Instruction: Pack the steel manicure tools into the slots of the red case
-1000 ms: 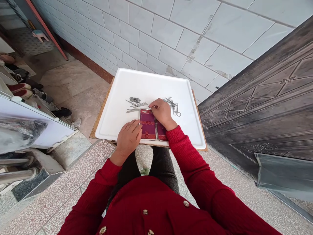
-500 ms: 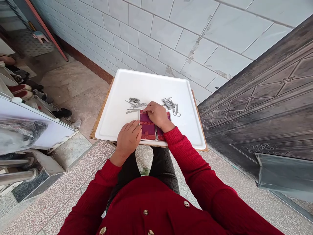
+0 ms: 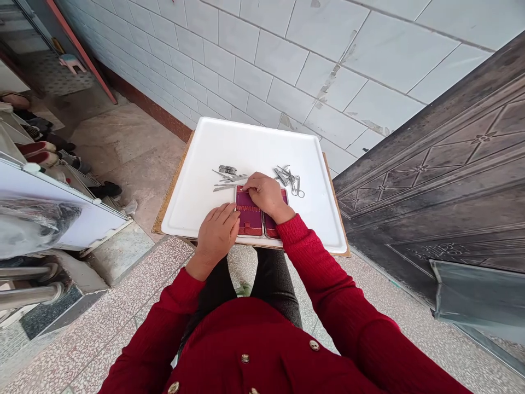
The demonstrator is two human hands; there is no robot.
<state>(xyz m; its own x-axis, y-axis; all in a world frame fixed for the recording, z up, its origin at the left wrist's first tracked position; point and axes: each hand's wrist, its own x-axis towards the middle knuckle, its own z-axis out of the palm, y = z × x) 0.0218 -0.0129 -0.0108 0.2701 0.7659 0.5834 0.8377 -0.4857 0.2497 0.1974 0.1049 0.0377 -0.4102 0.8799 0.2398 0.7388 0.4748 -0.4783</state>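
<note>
Left hand lying flat with nothing visibly gripped, an open manicure case is being steadied on the near side of the white tray, work apparently being brought to the case's left panel by the curled right hand, just shifted leftward, its hold hidden.

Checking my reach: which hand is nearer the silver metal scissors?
Right. Right hand: over the open red rectangular case, left of the scissors. Left hand: farther off, at the case's left edge.
</note>
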